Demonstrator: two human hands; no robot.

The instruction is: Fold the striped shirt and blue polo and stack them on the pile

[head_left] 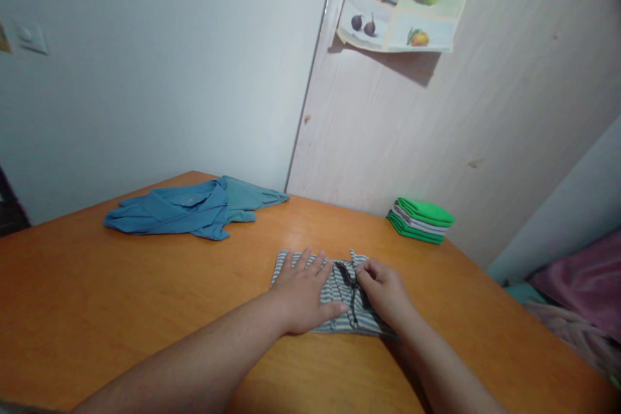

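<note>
A grey-and-white striped garment [334, 322] lies partly folded on the table in front of me, with a dark patch and some creases toward its right side. My left hand [303, 294] rests flat on the left part of it, fingers spread. At its right part, my right hand [383, 288] is closed in a pinch on the striped cloth, and a small corner stands up beside the fingertips. My palm and forearm hide some of the fabric.
A crumpled blue collared shirt [189, 207] lies at the table's back left. A stack of folded green and grey clothes [422, 220] sits near the back right edge of the orange wooden table [121, 310]. Pinkish fabric [582, 284] is beyond the right edge. Fruit paintings [407, 3] hang behind.
</note>
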